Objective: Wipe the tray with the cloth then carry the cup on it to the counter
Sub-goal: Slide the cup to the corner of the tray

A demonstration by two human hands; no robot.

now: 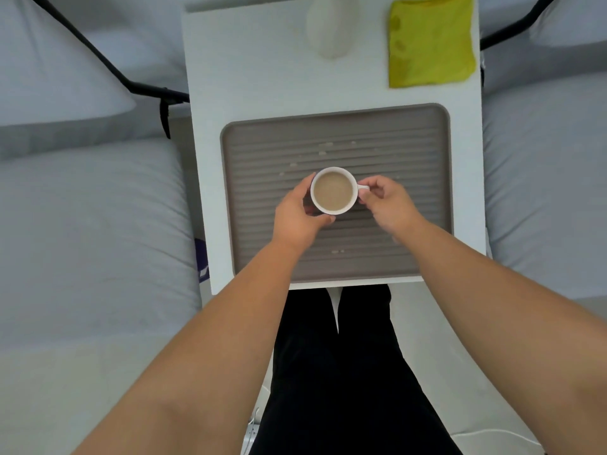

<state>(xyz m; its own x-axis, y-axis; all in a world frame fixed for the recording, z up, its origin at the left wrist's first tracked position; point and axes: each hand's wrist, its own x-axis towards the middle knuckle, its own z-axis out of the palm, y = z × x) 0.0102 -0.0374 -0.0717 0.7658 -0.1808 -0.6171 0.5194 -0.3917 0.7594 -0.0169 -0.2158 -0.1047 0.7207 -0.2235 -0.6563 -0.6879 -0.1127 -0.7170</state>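
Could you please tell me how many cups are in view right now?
1. The cup stands mid-tray, the left hand around its side and the right hand at its handle.

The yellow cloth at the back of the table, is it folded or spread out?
Folded. The yellow cloth lies flat as a compact square on the white table, with a doubled layer edge showing along its left side; neither hand touches it.

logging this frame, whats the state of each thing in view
cup: upright on the tray, nearly full of milky coffee
tray: flat, spotted with drips
cloth: folded, untouched
bottle: upright
left hand: cupping the cup's side
right hand: pinching the handle
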